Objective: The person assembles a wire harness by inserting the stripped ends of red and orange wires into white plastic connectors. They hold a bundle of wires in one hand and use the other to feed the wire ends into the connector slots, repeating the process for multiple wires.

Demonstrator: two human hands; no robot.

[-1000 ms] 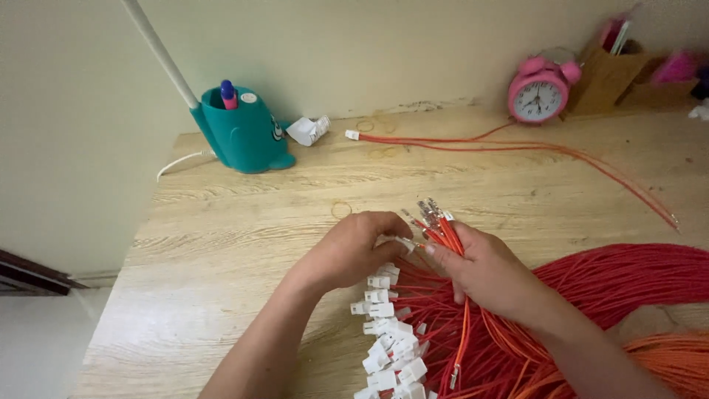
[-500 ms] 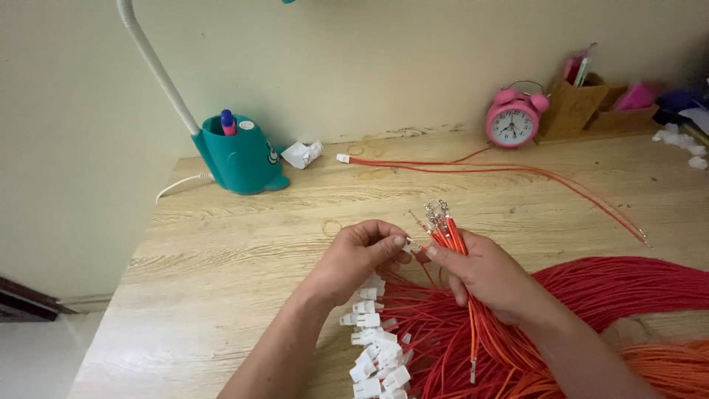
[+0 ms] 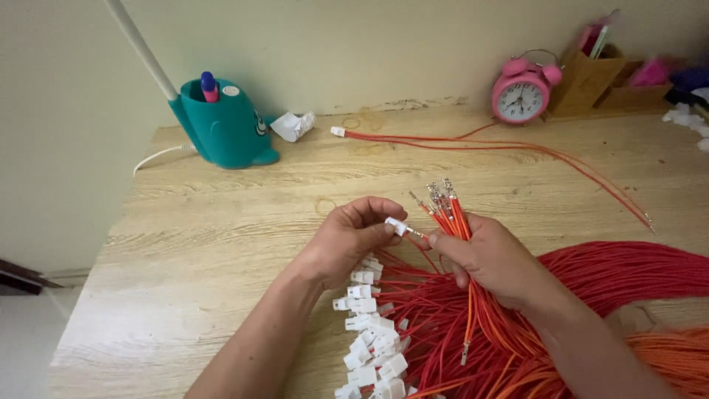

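Head view: pink clock point(image 3: 519, 96), teal holder point(image 3: 225, 125) behind wire bundle point(image 3: 448, 210).

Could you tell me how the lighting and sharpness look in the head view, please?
Head view: soft, even light with faint shadows and no strong glare on the desk; the left hand, right hand and wires are reasonably sharp; the clock is slightly softer, and the desk edges bow from wide-angle distortion.
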